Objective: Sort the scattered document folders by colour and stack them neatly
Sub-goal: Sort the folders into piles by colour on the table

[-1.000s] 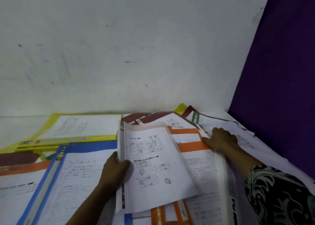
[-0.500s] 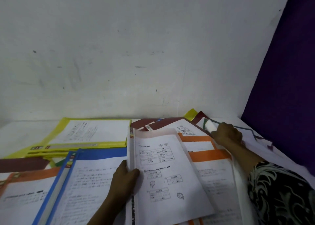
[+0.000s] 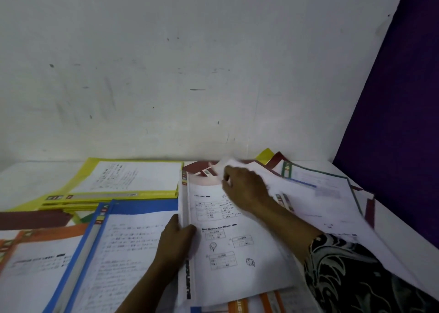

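My left hand grips the spine edge of a white clear-fronted folder in the middle of the table. My right hand reaches over that folder's top and pinches the corner of a second white folder, which is lifted and blurred. A blue folder lies to the left of my left hand. Behind it sits a neat yellow stack. Orange folders lie at the far left and under the white one. A green-edged folder and maroon folders lie at the back right.
A white wall closes the back of the table. A purple panel stands along the right side. A maroon folder pokes out at the left under the yellow stack. A bare strip of white table shows at the right.
My right hand moved left from the green-edged folder at the back right to above the white folder, bringing a white folder with it. My left hand kept its grip.
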`<state>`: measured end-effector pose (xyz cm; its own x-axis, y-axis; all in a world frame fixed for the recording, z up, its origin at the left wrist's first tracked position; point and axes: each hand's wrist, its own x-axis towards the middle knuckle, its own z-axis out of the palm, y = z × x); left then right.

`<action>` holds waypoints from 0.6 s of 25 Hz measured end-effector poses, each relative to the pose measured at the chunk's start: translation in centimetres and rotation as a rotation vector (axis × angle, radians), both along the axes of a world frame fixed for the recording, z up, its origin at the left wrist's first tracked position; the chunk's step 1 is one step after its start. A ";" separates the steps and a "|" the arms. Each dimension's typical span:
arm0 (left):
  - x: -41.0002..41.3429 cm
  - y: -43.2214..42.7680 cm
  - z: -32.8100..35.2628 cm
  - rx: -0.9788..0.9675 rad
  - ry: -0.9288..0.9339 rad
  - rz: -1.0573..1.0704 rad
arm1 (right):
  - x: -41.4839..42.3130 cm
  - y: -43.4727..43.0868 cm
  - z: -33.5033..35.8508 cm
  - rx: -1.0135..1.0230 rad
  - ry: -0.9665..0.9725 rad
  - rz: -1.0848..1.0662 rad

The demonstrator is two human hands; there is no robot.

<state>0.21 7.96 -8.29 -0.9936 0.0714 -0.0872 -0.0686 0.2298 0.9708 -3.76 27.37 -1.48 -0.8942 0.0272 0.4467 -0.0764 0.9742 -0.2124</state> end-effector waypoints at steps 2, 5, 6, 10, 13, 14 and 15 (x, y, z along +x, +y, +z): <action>0.1 0.1 0.1 0.084 -0.004 -0.026 | 0.8 -3.4 -0.8 -0.053 -0.080 0.076; -0.1 -0.4 0.4 0.173 -0.040 -0.046 | 1.4 -7.0 -1.1 -0.315 -0.217 0.149; -0.2 -0.5 0.4 0.188 -0.050 -0.049 | 1.4 -7.4 -0.9 -0.449 -0.257 0.169; -0.5 -0.7 0.0 0.218 -0.016 -0.055 | 2.2 -7.1 -0.2 -0.812 -0.362 0.237; -0.2 -0.6 0.0 0.229 0.010 -0.057 | 3.5 -7.5 0.3 -0.824 -0.369 0.308; 0.1 -0.5 0.1 0.237 0.055 -0.044 | 4.2 -7.6 0.6 -0.801 -0.376 0.356; 0.4 -0.5 0.2 0.266 0.099 -0.023 | 4.7 -7.5 0.7 -0.794 -0.391 0.410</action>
<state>0.63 7.47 -8.08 -0.9943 0.1012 0.0345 0.0313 -0.0333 0.9990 0.94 19.88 -0.78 -0.9827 -0.1540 0.1029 -0.1624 0.4498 -0.8782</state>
